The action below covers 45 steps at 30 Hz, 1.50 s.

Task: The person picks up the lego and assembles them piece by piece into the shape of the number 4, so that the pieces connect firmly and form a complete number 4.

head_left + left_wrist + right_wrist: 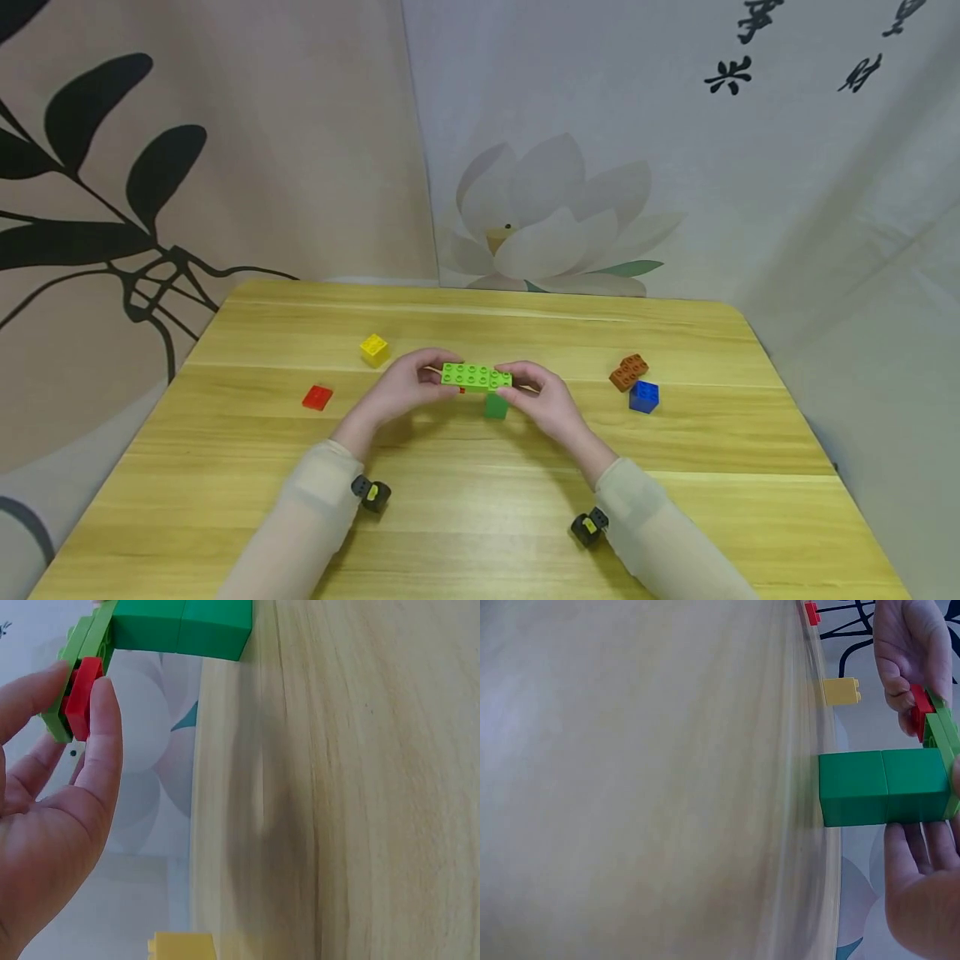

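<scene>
Both hands hold one build of toy building bricks above the table. Its top is a row of light green bricks (467, 375). Two dark green bricks (885, 787) are stacked under its right end, and a red brick (84, 701) lies against the underside of its left end. My left hand (401, 385) pinches that left end, with a fingertip on the red brick in the left wrist view. At the opposite end my right hand (546, 404) grips the build, its fingers beside the upper dark green brick in the right wrist view.
On the wooden table (480, 500), a yellow brick (374, 350) and a flat red brick (318, 397) lie to the left. Brown bricks (628, 372) and a blue brick (644, 397) sit to the right. A printed cloth (337, 167) hangs behind the table.
</scene>
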Available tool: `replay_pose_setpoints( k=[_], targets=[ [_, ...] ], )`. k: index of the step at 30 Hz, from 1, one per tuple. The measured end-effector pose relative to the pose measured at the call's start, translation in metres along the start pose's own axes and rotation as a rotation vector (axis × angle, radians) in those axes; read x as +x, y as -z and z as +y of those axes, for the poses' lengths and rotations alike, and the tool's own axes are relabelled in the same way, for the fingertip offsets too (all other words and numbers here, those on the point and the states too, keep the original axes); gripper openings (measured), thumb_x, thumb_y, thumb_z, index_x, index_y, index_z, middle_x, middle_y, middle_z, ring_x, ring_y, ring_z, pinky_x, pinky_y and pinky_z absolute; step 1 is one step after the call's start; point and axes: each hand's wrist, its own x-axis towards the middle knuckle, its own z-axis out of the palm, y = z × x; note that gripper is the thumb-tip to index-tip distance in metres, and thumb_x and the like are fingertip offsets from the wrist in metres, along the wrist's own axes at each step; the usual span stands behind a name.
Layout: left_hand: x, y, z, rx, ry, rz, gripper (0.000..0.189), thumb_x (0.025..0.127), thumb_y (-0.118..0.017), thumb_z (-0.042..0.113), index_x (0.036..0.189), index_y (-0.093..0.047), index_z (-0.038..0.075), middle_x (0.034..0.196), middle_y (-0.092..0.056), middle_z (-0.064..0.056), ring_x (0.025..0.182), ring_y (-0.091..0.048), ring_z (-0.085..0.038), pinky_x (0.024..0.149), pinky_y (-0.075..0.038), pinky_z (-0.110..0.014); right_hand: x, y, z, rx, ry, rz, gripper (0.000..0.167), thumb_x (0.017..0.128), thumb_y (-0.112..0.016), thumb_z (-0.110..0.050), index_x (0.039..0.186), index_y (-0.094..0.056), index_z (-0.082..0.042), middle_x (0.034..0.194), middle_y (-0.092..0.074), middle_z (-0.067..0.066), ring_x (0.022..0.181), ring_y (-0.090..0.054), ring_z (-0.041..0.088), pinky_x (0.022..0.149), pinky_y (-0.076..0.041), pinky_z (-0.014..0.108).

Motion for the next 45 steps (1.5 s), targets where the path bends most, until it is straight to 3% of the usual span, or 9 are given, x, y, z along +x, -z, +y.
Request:
replay_pose_setpoints(
  k=[5, 15, 23, 38, 45],
  targets=[
    [-0.0005, -0.0005, 0.0029, -0.029, -0.020, -0.001, 0.038, 0.090, -0.072, 0.005, 0.125, -0.062, -0.005, 0.108, -0.062, -0.021, 0.088, -0.066, -0.026, 0.081, -0.056, -0.050, 0.0001, -0.0001, -0.0001, 0.000, -0.004, 0.001, 0.030, 0.092, -0.072, -0.011, 0.121, -0.068, -0.007, 0.119, -0.067, 0.007, 0.110, -0.062, 0.023, 0.097, -0.050, 0.036],
    [0.0000, -0.0026, 0.0040, -0.053, 0.009, 0.027, 0.036, 0.089, -0.072, 0.001, 0.124, -0.063, -0.007, 0.105, -0.065, -0.019, 0.086, -0.067, -0.024, 0.078, -0.058, -0.038, 0.0001, 0.0003, 0.0002, 0.006, 0.000, 0.000, 0.031, 0.092, -0.072, -0.012, 0.122, -0.068, -0.007, 0.119, -0.067, 0.007, 0.110, -0.062, 0.023, 0.097, -0.050, 0.035],
    [-0.0001, -0.0047, 0.0083, -0.053, 0.023, 0.046, 0.035, 0.088, -0.072, -0.001, 0.121, -0.064, -0.008, 0.100, -0.068, -0.017, 0.083, -0.067, -0.022, 0.080, -0.057, -0.046, -0.0001, 0.0008, 0.0007, 0.007, 0.007, -0.001, 0.031, 0.092, -0.072, -0.012, 0.122, -0.068, -0.007, 0.119, -0.067, 0.008, 0.110, -0.062, 0.023, 0.097, -0.050, 0.035],
    [0.0003, -0.0044, 0.0102, -0.022, 0.042, 0.084, 0.033, 0.085, -0.075, -0.001, 0.117, -0.067, -0.007, 0.093, -0.069, -0.012, 0.078, -0.062, -0.018, 0.069, -0.055, -0.023, 0.0003, 0.0002, 0.0002, 0.000, 0.001, -0.002, 0.031, 0.092, -0.072, -0.011, 0.122, -0.068, -0.007, 0.120, -0.067, 0.007, 0.111, -0.062, 0.023, 0.097, -0.050, 0.036],
    [0.0007, -0.0048, 0.0105, -0.006, 0.051, 0.092, 0.033, 0.085, -0.076, -0.001, 0.116, -0.068, -0.006, 0.092, -0.069, -0.011, 0.078, -0.061, -0.018, 0.068, -0.054, -0.023, 0.0007, 0.0003, 0.0014, -0.003, -0.001, -0.002, 0.031, 0.092, -0.072, -0.011, 0.122, -0.068, -0.007, 0.120, -0.067, 0.007, 0.110, -0.062, 0.023, 0.097, -0.050, 0.036]
  ],
)
